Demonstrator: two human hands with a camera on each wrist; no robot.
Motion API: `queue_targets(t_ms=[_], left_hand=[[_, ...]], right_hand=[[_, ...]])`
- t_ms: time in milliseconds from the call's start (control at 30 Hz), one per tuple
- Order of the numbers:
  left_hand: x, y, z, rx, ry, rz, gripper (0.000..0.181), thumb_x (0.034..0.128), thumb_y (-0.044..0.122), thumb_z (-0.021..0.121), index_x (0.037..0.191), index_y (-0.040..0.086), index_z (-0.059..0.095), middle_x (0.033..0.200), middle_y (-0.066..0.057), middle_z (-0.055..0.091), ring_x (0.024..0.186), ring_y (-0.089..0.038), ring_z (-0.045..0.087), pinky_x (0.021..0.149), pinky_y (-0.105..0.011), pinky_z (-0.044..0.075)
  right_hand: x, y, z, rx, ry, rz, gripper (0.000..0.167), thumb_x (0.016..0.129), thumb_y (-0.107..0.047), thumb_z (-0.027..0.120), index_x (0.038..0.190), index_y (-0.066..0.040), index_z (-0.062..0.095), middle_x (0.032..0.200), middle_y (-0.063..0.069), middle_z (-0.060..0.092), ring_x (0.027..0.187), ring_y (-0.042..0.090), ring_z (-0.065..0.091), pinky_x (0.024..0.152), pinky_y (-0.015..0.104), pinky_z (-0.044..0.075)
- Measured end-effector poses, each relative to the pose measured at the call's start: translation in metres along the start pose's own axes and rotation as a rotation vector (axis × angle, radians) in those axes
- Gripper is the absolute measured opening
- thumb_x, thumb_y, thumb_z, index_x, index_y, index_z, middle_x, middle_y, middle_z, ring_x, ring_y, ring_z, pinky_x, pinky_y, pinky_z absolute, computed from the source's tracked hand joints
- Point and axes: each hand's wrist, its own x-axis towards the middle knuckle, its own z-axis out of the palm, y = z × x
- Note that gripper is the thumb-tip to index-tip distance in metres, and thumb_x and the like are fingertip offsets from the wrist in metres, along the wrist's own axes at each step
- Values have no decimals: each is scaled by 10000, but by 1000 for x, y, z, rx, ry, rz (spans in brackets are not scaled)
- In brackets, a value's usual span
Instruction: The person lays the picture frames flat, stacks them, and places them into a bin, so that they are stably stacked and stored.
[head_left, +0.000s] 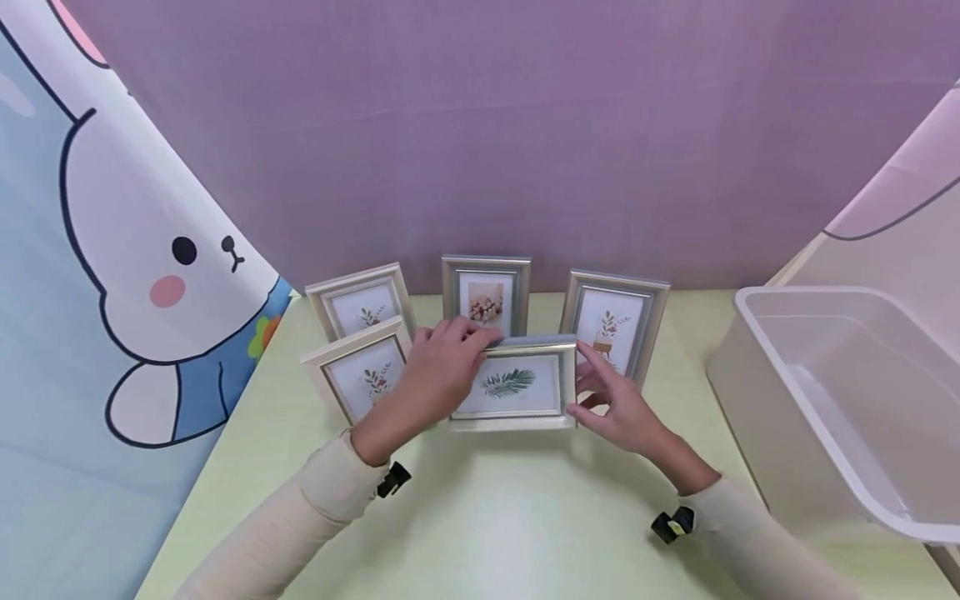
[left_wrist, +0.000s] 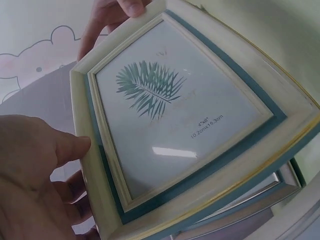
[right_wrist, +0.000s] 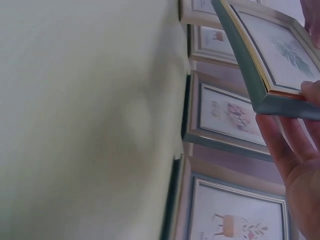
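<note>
Both hands hold a landscape picture frame (head_left: 507, 383) with a green fern leaf print, above the table and facing the head camera. My left hand (head_left: 438, 371) grips it by the upper left, with its thumb along the frame's edge in the left wrist view. On the opposite side, my right hand (head_left: 618, 408) pinches the short edge, thumb in front and fingers behind. In the right wrist view the held frame (right_wrist: 280, 50) is tilted and apart from the table. Its back is hidden.
Behind stand a rear left frame (head_left: 360, 304), a middle frame (head_left: 486, 292) and a right frame (head_left: 615, 321). A front left frame (head_left: 365, 375) overlaps the rear left one. A beige plastic bin (head_left: 795, 400) stands at the right. A purple cloth (head_left: 525, 125) hangs behind the table (head_left: 510, 517).
</note>
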Motion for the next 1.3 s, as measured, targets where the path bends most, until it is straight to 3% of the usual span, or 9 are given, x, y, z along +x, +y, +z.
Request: queue_targets(t_ms=[400, 733, 967, 1300], left_hand=[[6, 8, -1, 118, -36, 62, 344, 1042, 125, 542, 1348, 254, 634, 1265, -60, 659, 1111, -290, 624, 818, -469, 502], [6, 11, 4, 143, -18, 92, 354, 1031, 90, 546, 1324, 259, 652, 1237, -48, 663, 1151, -287, 613, 835, -511, 500], [5, 10, 5, 117, -17, 81, 346, 1027, 84, 557, 1319, 244, 653, 1237, -57, 662, 1137, -292, 610, 828, -512, 495], [6, 8, 8, 73, 22, 96, 297, 1024, 130, 595, 1295, 225, 671, 1203, -57, 652, 1099, -288, 607, 828, -491, 485]], right_hand=[[-5, 1, 3, 1, 40, -95, 1035, 779, 161, 771, 1604, 19, 162, 1070, 222, 628, 895, 169, 691, 647, 310, 634], [-3, 2, 2, -28, 88, -80, 870, 769, 169, 766, 1524, 52, 351, 1021, 181, 648, 873, 195, 712, 655, 277, 628], [-4, 3, 4, -2, 110, -36, 781, 831, 68, 780, 1503, 32, 384, 1061, 222, 660, 870, 235, 731, 642, 282, 628], [-2, -1, 7, -46, 189, -88, 730, 753, 176, 775, 1395, 12, 471, 981, 205, 683, 850, 111, 728, 582, 242, 609]])
